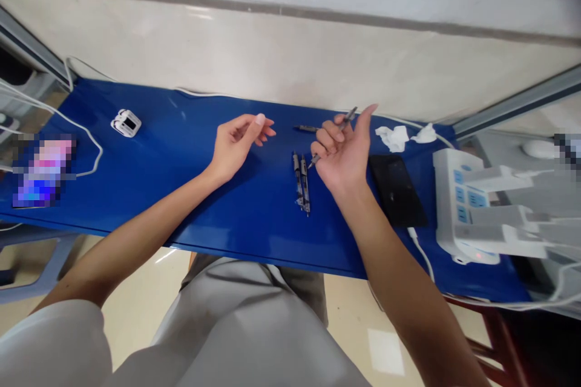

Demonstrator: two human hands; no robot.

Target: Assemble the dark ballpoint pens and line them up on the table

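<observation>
My right hand (342, 148) is turned palm up with its fingers curled round a dark pen (348, 117), and the thumb points away. The pen's tip shows below the little finger. My left hand (238, 144) hovers over the blue table (190, 217), with nothing visible in it, the fingers loosely bent and apart. Between the hands, two pens (301, 181) lie side by side on the table, close to my right hand. Another dark pen (305, 128) lies behind them, partly hidden by the right fingers.
Right of my right hand are a black power bank or phone (398, 190), crumpled tissues (394, 138) and a white power strip (454, 205) with plugs and cables. On the left lie a small white device (126, 123) and a lit phone (44, 172). A wall (272, 48) borders the table.
</observation>
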